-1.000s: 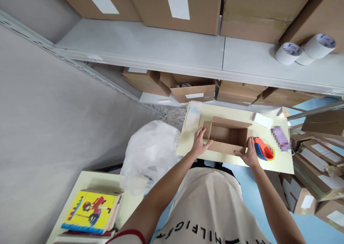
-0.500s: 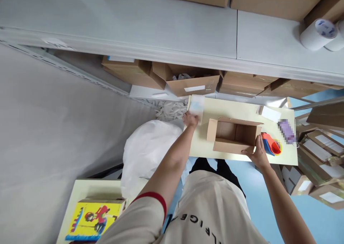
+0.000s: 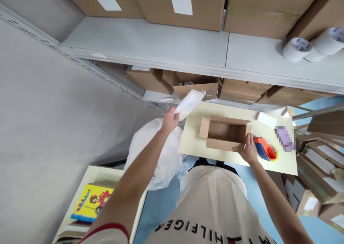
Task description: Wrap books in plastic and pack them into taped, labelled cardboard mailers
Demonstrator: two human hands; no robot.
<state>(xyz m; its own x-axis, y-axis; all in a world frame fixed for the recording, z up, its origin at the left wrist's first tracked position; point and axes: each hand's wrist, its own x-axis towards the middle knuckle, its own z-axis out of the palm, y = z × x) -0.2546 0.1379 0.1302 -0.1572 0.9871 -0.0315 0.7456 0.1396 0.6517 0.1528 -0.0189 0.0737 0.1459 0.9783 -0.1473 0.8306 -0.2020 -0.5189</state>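
Observation:
My left hand (image 3: pixel 170 120) is closed on the near end of a thin white sheet or packet (image 3: pixel 189 104), raised and slanting over the left end of the table (image 3: pixel 186 143). Which of the two it is, I cannot tell. An open cardboard box (image 3: pixel 219 144) stands on the table with its flaps spread and its hollow facing up. At the box's right end, my right hand (image 3: pixel 247 150) grips the corner, thumb along the near side and fingers at the end wall. Just right of that hand lie orange and blue plastic scoop-like pieces (image 3: pixel 264 149) with a yellow rim.
A white box or pad (image 3: pixel 267 120) and a blurred purple item (image 3: pixel 285 138) lie on the table's right part. Tape rolls (image 3: pixel 297 49) sit on the grey shelf (image 3: pixel 161 43). A white bag (image 3: pixel 158 161) bulges at left. Cartons (image 3: pixel 319 168) are piled at right.
My left hand has lifted the white sheet or packet from the table and carried it left. The right hand stays at the box. The view has shifted, showing more of the upper shelf.

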